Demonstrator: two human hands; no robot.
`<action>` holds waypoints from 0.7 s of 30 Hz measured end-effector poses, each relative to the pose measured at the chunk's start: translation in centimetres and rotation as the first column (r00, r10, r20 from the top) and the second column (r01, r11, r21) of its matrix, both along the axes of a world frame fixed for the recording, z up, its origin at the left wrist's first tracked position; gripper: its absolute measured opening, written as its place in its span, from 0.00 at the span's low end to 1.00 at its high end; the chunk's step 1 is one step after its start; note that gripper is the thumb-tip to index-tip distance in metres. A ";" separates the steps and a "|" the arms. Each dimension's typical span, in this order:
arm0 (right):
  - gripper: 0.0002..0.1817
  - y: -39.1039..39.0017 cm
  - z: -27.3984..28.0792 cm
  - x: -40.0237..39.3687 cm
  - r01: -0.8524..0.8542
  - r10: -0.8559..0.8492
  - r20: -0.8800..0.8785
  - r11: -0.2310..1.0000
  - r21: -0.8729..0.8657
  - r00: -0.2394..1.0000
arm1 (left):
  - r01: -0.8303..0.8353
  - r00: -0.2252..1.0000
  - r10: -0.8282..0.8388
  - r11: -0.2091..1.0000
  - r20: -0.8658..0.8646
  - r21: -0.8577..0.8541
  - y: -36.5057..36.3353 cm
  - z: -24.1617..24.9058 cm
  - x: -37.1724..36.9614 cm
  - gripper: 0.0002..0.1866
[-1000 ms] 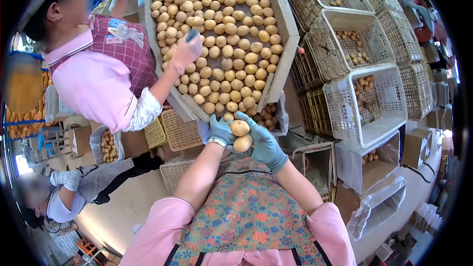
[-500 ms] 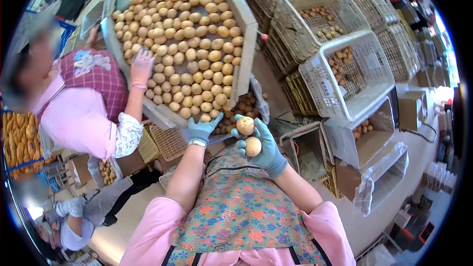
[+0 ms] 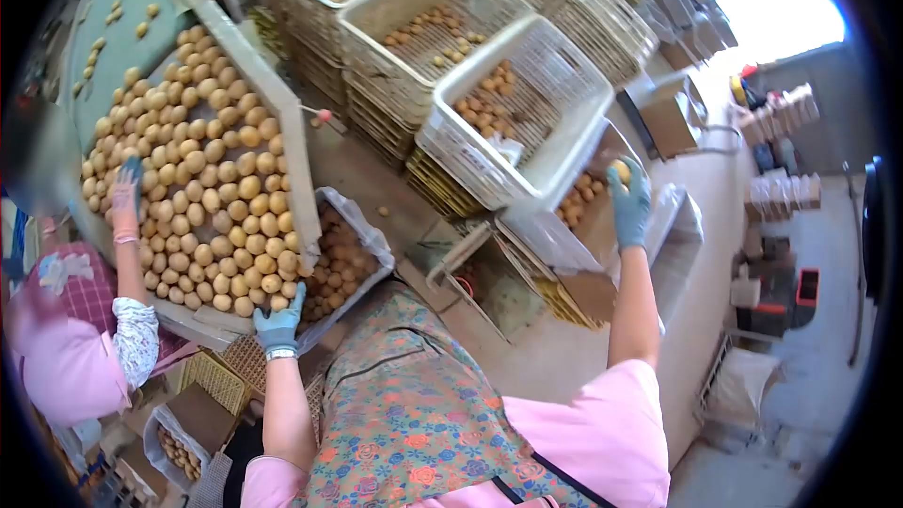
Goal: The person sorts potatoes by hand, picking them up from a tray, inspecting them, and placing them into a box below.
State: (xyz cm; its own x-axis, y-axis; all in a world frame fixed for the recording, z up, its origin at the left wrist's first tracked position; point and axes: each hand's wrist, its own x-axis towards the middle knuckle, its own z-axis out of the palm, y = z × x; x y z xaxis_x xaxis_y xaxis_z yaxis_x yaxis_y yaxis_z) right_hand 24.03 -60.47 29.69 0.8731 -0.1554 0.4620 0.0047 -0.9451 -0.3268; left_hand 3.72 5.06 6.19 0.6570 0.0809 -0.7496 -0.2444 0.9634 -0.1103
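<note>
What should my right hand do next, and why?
I'd probably lower the potato in your right hand and let it go into the lined box. That hand appears to be over or just beside the box, where similar potatoes lie, while your left hand is at the edge of the potato-covered table.

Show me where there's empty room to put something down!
There's bare green table past the massed potatoes, around a few loose ones. The nearest white crate has room between its potatoes and right wall. The table's near end, by the wearer's left hand, is crowded.
</note>
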 end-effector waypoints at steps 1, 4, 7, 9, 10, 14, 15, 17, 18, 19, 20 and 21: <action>0.18 1.0 -0.7 0.4 -0.057 0.047 0.080 0.991 0.122 0.996 | 0.010 0.998 -0.012 0.999 0.059 0.034 0.0 -0.5 -0.1 0.37; 0.10 9.4 -5.3 -1.1 -0.056 0.137 0.043 0.093 0.994 0.990 | -0.032 0.997 0.030 0.999 -0.071 -0.028 -1.8 4.8 1.1 0.30; 0.15 21.2 -12.7 -6.2 0.467 0.577 -0.212 -0.337 0.818 0.788 | -0.026 0.998 0.021 0.994 0.053 0.105 -1.6 1.9 0.2 0.33; 0.14 26.3 -19.7 -8.8 0.857 0.788 -0.343 -0.440 0.268 0.512 | -0.059 0.997 0.064 0.992 -0.033 0.111 -2.5 5.4 1.3 0.35; 0.13 28.6 -20.8 -7.6 0.867 0.797 -0.345 -0.431 0.249 0.495 | -0.061 0.998 0.061 0.993 0.002 0.102 -2.3 4.2 1.0 0.35; 0.11 38.1 -14.5 12.1 0.636 0.782 0.006 -0.511 0.579 0.623 | -0.107 0.992 0.103 0.993 0.070 0.052 -2.3 3.4 0.2 0.34; 0.11 40.4 -11.2 17.3 0.544 0.762 0.087 -0.532 0.649 0.641 | -0.098 0.989 0.094 0.994 0.113 0.039 -2.4 2.6 -0.4 0.34; 0.21 41.9 -6.4 25.8 0.274 0.799 0.224 -0.432 0.859 0.558 | -0.071 0.987 0.052 0.990 0.152 0.121 -2.6 3.2 -0.4 0.35; 0.22 43.4 -4.5 24.7 0.129 0.750 0.252 -0.409 0.903 0.611 | -0.094 0.981 0.073 0.989 0.179 0.113 -2.7 2.8 -0.6 0.35; 0.23 45.2 -2.8 22.1 -0.020 0.698 0.289 -0.367 0.930 0.655 | -0.115 0.974 0.092 0.988 0.208 0.102 -2.8 2.5 -0.7 0.36; 0.24 46.9 -1.4 18.4 -0.096 0.759 0.204 -0.184 0.978 0.619 | -0.153 0.977 0.142 0.986 0.156 0.066 -3.1 2.4 -0.7 0.36; 0.22 47.6 -1.4 14.0 -0.175 0.896 0.136 -0.066 0.982 0.423 | -0.168 0.970 0.158 0.985 0.187 0.038 -3.2 1.5 -1.2 0.35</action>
State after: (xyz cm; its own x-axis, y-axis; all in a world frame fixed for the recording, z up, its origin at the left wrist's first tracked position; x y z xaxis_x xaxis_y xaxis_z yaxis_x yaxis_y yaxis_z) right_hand 38.07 -12.84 28.32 0.8072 0.5897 0.0251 -0.1235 0.2104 -0.9698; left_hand 2.56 1.88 7.69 0.7570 0.2350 -0.6097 -0.3792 0.9179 -0.1170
